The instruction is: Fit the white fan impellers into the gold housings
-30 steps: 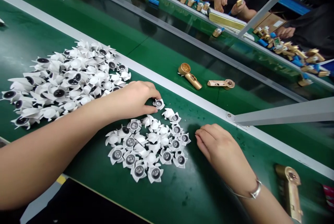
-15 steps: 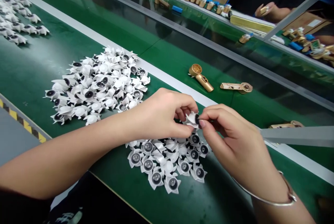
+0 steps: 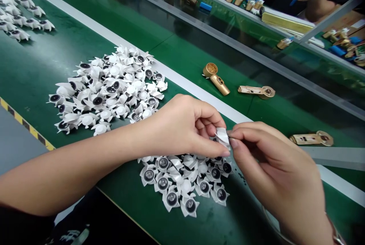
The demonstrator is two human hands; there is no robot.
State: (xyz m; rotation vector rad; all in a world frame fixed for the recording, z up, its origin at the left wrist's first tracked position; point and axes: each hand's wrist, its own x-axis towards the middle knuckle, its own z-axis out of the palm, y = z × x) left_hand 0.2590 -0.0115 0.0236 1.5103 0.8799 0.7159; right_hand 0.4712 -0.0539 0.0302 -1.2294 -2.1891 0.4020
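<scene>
The white plastic part [image 3: 222, 137] stood tilted between the two hands, just above the smaller pile [image 3: 182, 184]. Its long axis leaned toward the right hand [image 3: 275, 161], which pinched it at the fingertips, while the left hand [image 3: 182, 125] gripped its other side.

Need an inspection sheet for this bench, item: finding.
Surface: green conveyor belt with white edge rail.
Job's things: white finned plastic part, held up; larger pile of like parts; smaller pile directly below the hands.
Grips: left hand and right hand pinch the part between them.
Clutter: three gold metal housings lie beyond the rail.
Cables: nothing seen.
Surroundings: co-worker's hand holds a gold piece, top right; grey metal strut; yellow-and-black hazard tape along the near belt edge.
</scene>
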